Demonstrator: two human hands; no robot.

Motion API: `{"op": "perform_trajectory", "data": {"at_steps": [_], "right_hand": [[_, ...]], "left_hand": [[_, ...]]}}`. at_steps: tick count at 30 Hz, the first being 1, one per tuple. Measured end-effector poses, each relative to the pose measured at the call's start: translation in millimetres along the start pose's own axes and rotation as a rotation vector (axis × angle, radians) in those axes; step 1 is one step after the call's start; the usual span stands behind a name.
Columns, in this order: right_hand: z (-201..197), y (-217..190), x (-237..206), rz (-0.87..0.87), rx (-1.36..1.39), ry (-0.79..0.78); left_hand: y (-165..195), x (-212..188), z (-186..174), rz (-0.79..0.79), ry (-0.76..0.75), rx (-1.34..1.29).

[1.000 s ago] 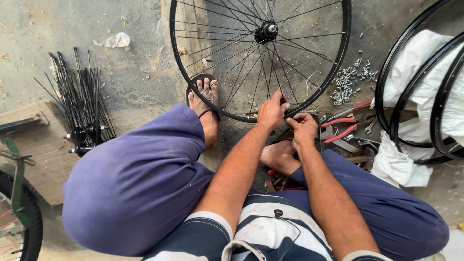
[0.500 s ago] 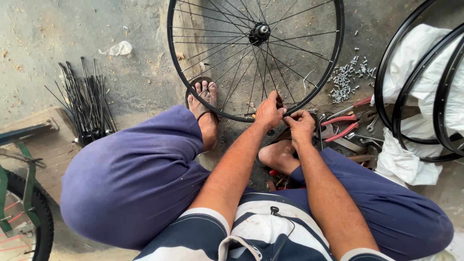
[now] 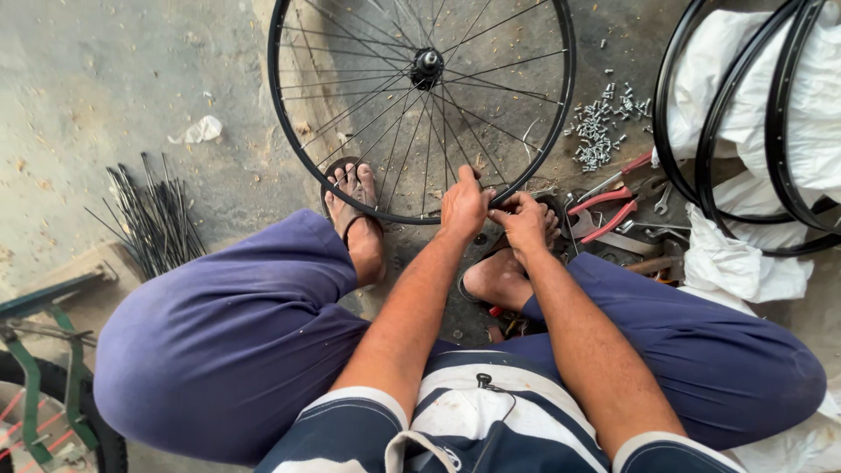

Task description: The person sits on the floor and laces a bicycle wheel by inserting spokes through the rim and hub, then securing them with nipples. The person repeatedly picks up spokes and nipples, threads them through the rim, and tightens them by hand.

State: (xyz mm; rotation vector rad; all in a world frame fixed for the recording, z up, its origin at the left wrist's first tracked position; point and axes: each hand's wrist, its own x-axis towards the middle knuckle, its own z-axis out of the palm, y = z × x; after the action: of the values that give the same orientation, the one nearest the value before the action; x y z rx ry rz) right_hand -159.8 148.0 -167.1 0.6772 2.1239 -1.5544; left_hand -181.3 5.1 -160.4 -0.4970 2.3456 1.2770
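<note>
Down on the dusty grey concrete floor (image 3: 131,79), a black spoked bicycle wheel (image 3: 420,105) lies flat between the sandalled feet. Left hand (image 3: 462,206) pinches a spoke at the near rim; right hand (image 3: 523,221) curls closed just beside it, its contents hidden. Loose black spokes (image 3: 153,219) lie left, silver nipples (image 3: 600,131) and red-handled pliers (image 3: 609,210) right, with bare black rims (image 3: 745,131) on white sacking (image 3: 745,263). Open floor far left.
</note>
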Motion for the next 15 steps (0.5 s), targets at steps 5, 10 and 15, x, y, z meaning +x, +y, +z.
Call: {"op": "perform_trajectory", "data": {"at_steps": [5, 10, 15], "right_hand": [[2.0, 0.5, 0.1, 0.026, 0.148, -0.13], [4.7, 0.3, 3.4, -0.015, 0.103, -0.099], [7.0, -0.8, 4.6, -0.069, 0.132, -0.084]], "left_hand": [[21.5, -2.2, -23.2, 0.047, -0.033, 0.307], [23.8, 21.3, -29.0, 0.721, -0.066, 0.686], [26.7, 53.3, -23.9, 0.563, -0.558, 0.873]]}}
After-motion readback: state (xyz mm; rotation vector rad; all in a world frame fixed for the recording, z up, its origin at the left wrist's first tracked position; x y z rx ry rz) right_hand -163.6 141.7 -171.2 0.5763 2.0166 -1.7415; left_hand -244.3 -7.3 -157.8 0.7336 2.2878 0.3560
